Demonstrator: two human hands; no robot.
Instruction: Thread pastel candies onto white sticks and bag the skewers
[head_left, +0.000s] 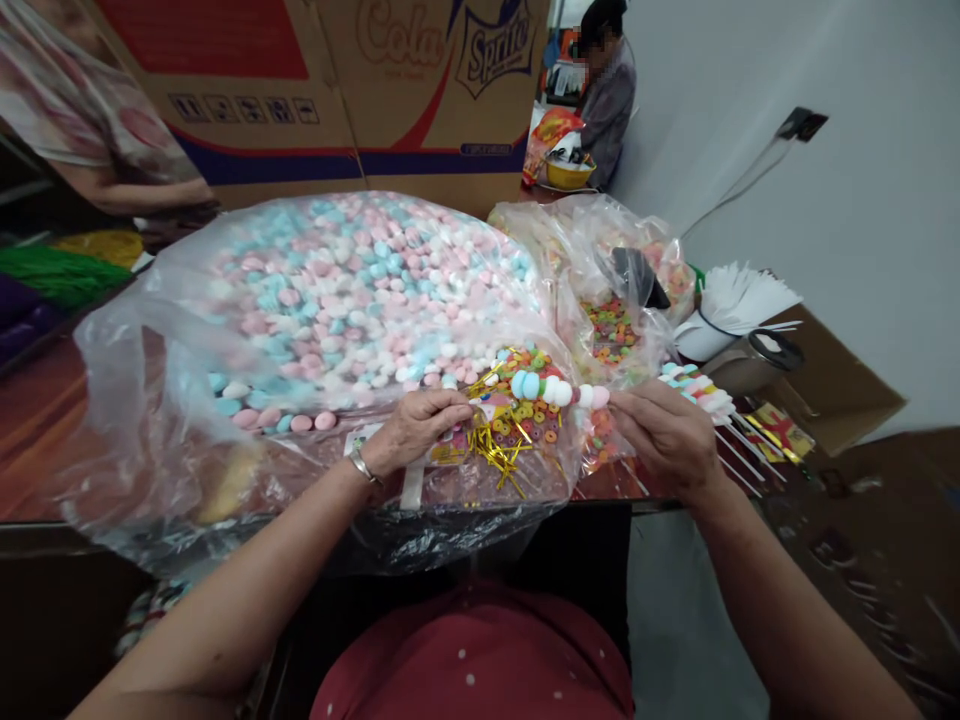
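A marshmallow skewer point(556, 390) with blue, white and pink pieces and gummy rings between them runs level between my hands. My right hand point(667, 435) is closed at its pink end. My left hand point(420, 425), wearing a bracelet, pinches something small and pale near the blue end; what it is cannot be made out. Gold twist ties point(501, 455) and colourful gummy rings point(536, 425) lie just under the skewer. Behind my left hand spreads a big clear bag of pink, blue and white marshmallows point(360, 290).
Finished skewers point(697, 390) lie right of my right hand, near a bundle of white sticks point(739, 305) and a dark-lidded container point(757, 360). More gummy rings fill a clear bag point(611, 325). A large cardboard box point(337, 110) stands behind. Two other people are at the back.
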